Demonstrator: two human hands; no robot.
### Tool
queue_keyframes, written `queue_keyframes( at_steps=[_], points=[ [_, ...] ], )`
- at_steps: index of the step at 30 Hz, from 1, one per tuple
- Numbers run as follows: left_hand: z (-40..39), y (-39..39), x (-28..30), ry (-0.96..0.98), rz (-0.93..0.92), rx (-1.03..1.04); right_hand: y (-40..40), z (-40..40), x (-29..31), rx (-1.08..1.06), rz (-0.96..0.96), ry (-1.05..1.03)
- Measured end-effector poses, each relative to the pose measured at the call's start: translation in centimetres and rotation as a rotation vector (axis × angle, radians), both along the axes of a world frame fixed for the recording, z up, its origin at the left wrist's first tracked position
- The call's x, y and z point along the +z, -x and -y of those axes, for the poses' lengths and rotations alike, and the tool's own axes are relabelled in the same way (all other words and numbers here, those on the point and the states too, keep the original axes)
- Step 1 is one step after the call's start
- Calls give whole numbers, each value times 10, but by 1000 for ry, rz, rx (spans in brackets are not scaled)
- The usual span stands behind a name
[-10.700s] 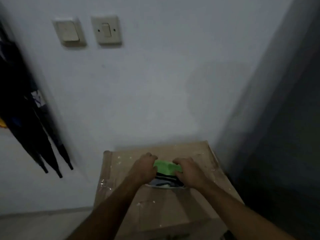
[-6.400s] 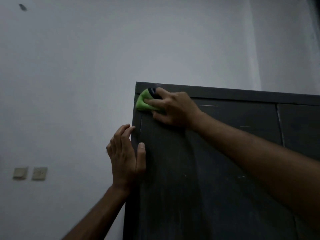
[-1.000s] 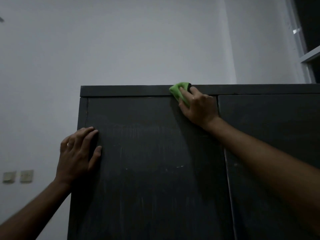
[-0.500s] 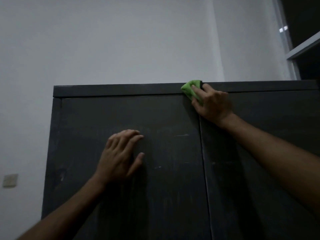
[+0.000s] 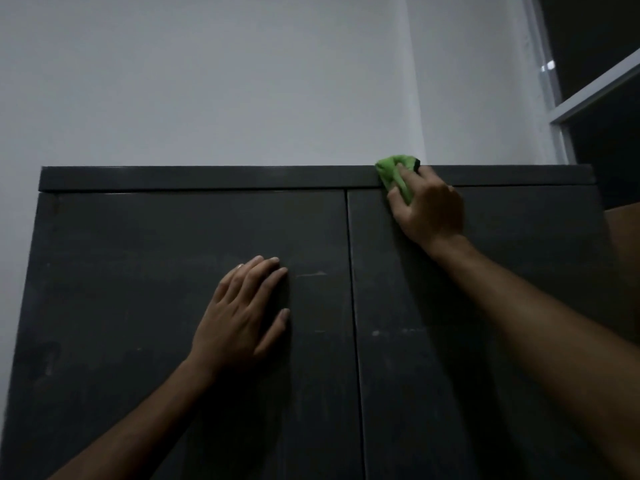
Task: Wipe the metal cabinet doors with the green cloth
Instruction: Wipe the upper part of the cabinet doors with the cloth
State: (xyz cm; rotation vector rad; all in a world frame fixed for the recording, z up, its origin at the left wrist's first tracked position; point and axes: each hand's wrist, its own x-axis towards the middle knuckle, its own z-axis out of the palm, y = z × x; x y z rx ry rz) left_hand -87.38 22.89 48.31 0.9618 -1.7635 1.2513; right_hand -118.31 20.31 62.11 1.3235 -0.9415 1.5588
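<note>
Pale wall [image 5: 207, 81] behind; my right hand [image 5: 427, 209] grips the bunched green cloth [image 5: 393, 174] at 1 o'clock on the cabinet [image 5: 138, 341] top edge, while my left hand [image 5: 242, 317] lies flat, fingers straight, steadying the left door [image 5: 121, 254].

Dark cabinet, bright cloth

The cabinet doors [image 5: 173, 289] are matte charcoal-black with faint pale scuffs; the cloth [image 5: 393, 173] is vivid green; the wall [image 5: 207, 81] is plain pale grey.

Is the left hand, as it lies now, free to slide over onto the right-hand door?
Probably yes. The left hand lies flat on the left door, close to the seam, with bare metal between it and the right door. The right hand grips the green cloth higher up.
</note>
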Motion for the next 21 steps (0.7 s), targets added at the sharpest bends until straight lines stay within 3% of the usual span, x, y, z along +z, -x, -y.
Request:
queue_keyframes(
  at_steps=[3, 6, 8, 13, 15, 19, 21],
  points=[
    [-1, 0, 1, 5, -8, 7, -32, -6, 4, 85, 34, -65],
    [-3, 2, 0, 23, -12, 19, -33, -6, -8, 36, -288, -36],
    [-2, 5, 0, 33, -12, 17, -5, -3, -7, -3, -371, -1],
    [-4, 8, -1, 26, -16, 38, 30, 3, 4, 40, 41, -22],
    [-3, 8, -1, 29, -16, 42, 11, -1, 9, 84, 72, -76],
    [-4, 10, -2, 32, -29, 37, 22, -1, -8, 13, -318, -15],
    [-4, 11, -2, 32, -30, 39, 57, 4, -15, -34, -358, 13]
  ],
)
